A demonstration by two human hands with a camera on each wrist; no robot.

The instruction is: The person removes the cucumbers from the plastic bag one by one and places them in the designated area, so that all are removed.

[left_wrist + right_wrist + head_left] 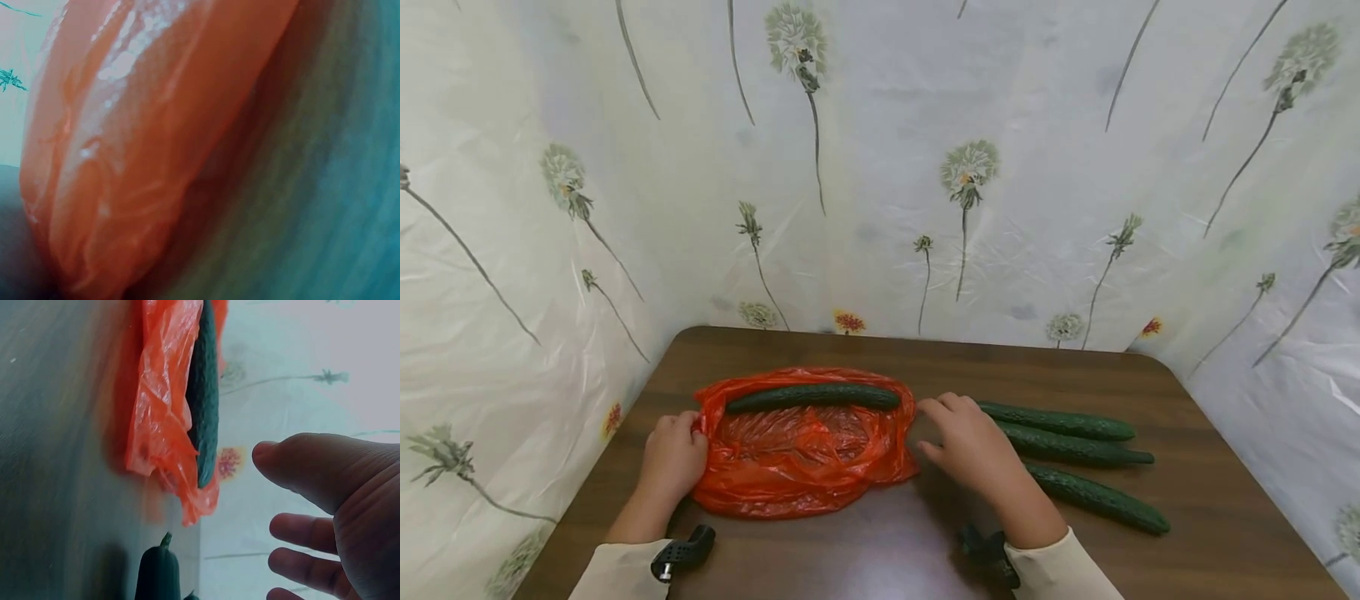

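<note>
A red plastic bag (790,492) lies spread open on the table, with one long dark green cucumber (812,397) inside along its far side. My left hand (672,458) grips the bag's left edge; its fingertips are partly hidden by the plastic. Just off the bag's right end is my right hand (966,442), empty, fingers loosely bent. In the right wrist view, the thumb and fingers of that hand (350,512) stand apart with nothing between them. Three more cucumbers, a far one (1067,421), a middle one (1075,447) and a near one (1101,497), lie right of and partly behind this hand.
The brown wooden table (865,554) has rounded far corners. Light sheeting (865,167) printed with dandelions hangs behind it and at both sides. A black wrist mount (685,552) is on the left forearm, another (988,554) on the right.
</note>
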